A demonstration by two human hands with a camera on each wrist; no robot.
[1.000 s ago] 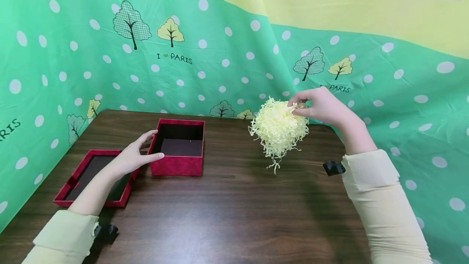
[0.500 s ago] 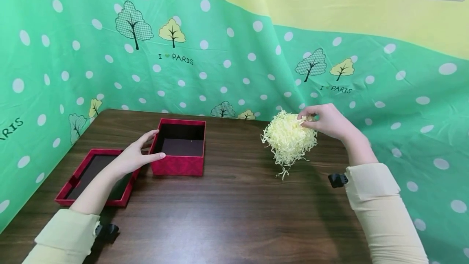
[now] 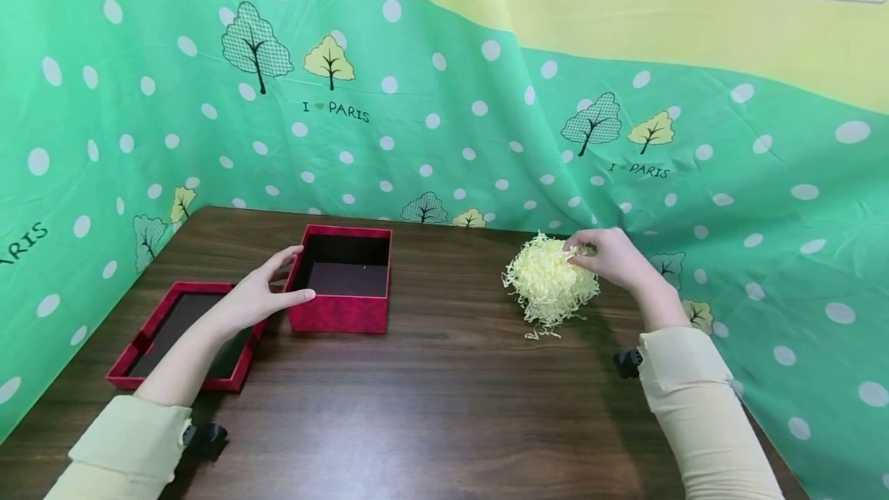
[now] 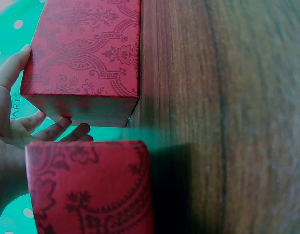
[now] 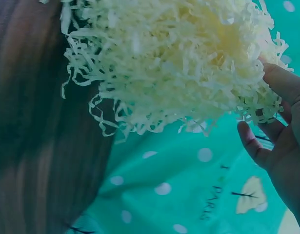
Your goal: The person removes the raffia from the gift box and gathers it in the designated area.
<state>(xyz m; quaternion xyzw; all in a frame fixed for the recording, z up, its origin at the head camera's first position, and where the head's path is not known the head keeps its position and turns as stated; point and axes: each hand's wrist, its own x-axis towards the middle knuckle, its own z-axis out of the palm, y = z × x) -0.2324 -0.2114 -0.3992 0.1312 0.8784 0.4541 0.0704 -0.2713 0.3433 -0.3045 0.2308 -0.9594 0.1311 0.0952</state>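
In the head view my left hand (image 3: 253, 301) rests against the left side of a lidless red patterned box (image 3: 336, 313) with a dark interior. The thumb touches the near left corner and the straight fingers lie along the side; the left wrist view shows them loosely spread beside the box (image 4: 86, 53). On the right, my right hand (image 3: 614, 255) pinches the top of a fluffy clump of pale yellow shredded paper (image 3: 545, 276). The clump sits low at the table's back right, its loose strands at or just above the surface. In the right wrist view the shredded paper (image 5: 174, 63) hides some fingertips.
A shallow red box lid (image 3: 243, 365) lies inside-up on the brown wooden table (image 3: 417, 407), left of the box and partly under my left forearm. A green polka-dot cloth (image 3: 430, 145) hangs behind and at both sides of the table.
My right hand has lowered the shredded paper toward the table, first moving slightly right. The left hand, box and lid have stayed in place.
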